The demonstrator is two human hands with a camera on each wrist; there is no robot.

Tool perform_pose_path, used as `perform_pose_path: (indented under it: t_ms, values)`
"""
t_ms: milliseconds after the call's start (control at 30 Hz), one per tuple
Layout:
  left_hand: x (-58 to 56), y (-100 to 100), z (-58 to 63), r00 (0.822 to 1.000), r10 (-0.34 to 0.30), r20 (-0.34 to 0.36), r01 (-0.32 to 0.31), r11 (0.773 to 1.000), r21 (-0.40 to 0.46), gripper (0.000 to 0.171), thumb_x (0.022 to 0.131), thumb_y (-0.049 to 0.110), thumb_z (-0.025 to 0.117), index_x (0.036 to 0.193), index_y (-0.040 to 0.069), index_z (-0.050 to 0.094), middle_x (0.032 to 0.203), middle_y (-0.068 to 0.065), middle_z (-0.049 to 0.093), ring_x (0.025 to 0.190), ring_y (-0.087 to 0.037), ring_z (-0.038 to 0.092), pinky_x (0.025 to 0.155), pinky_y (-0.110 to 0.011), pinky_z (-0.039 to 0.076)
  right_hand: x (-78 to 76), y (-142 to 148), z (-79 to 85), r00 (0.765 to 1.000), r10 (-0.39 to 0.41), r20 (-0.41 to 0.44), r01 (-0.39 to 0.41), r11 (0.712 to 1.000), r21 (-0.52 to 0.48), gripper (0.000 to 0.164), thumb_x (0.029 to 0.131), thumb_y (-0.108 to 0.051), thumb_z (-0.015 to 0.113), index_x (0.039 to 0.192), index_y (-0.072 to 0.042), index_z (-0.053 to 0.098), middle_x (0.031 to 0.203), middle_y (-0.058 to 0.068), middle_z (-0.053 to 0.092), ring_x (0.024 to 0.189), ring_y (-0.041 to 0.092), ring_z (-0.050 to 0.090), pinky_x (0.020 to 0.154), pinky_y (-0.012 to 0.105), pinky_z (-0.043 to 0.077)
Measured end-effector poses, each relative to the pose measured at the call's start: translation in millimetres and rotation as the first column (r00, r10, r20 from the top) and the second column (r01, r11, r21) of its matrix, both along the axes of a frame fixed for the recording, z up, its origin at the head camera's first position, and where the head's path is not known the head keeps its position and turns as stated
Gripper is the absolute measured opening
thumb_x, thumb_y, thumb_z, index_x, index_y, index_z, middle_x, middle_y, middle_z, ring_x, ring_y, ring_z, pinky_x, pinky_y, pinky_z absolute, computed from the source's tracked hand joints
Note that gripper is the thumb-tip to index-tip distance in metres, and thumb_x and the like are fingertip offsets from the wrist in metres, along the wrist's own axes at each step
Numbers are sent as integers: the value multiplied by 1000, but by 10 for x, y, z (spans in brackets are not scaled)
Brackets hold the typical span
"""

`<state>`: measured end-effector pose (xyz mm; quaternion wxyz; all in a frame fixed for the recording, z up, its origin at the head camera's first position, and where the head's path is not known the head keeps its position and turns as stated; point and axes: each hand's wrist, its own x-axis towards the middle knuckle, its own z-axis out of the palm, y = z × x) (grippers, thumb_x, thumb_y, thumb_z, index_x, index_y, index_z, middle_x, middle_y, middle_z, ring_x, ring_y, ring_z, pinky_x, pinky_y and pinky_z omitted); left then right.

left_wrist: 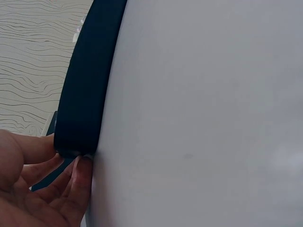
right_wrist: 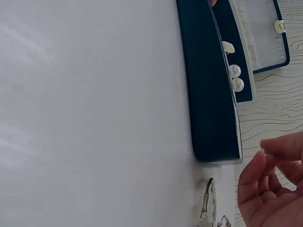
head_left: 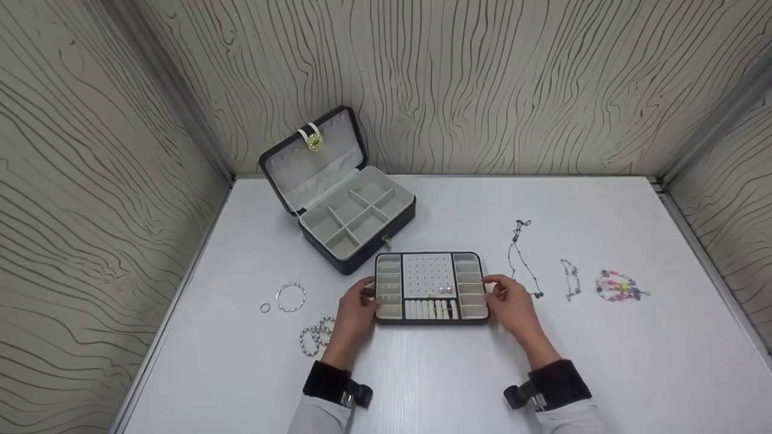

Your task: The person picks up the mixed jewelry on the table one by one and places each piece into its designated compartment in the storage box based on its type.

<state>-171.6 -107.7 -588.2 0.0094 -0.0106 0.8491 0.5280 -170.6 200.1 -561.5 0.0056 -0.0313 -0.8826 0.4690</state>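
A dark-edged jewelry tray lies across the front middle, with small compartments at both ends. Its perforated panel carries a pair of pearl earrings; several rings sit in the padded roll below. My left hand grips the tray's left end, fingertips at the corner in the left wrist view. At the right end is my right hand. In the right wrist view its thumb and index fingertips come close together just off the tray's end, with the fingers loosely bent.
Behind the tray stands an open jewelry box with divided compartments. Left lie a small ring, a clear bracelet and grey bead bracelets. Right lie a chain necklace, a chain bracelet and a colourful beaded bracelet.
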Motion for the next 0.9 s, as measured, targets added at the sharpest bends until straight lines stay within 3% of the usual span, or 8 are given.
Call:
perform_pose_path:
  t_ms: [300,567,900]
  values:
    - [-11,9,-6,1000,6,-9,-7,1000,-16,48,86,0,67,134,4,57,101,-9,66,85,-18,58,76,-36,50,-26,35,-82,1000,6,28,-8,996,87,40,91,2,60,131,0,60,110,18,60,98,33,63,73,38,54]
    - [-5,17,7,1000,16,11,-15,1000,-22,48,86,-1,66,133,4,57,102,-9,66,86,-19,58,78,-38,50,-83,49,-75,998,38,51,-44,991,125,46,91,0,62,136,1,55,105,16,64,86,24,64,62,31,50]
    - [25,31,25,1000,14,3,-13,999,-52,48,89,1,65,136,3,55,105,-9,65,89,-20,58,81,-39,49,-124,76,-92,995,73,70,-82,986,144,45,91,-2,62,136,0,56,99,15,68,83,23,62,63,32,49]
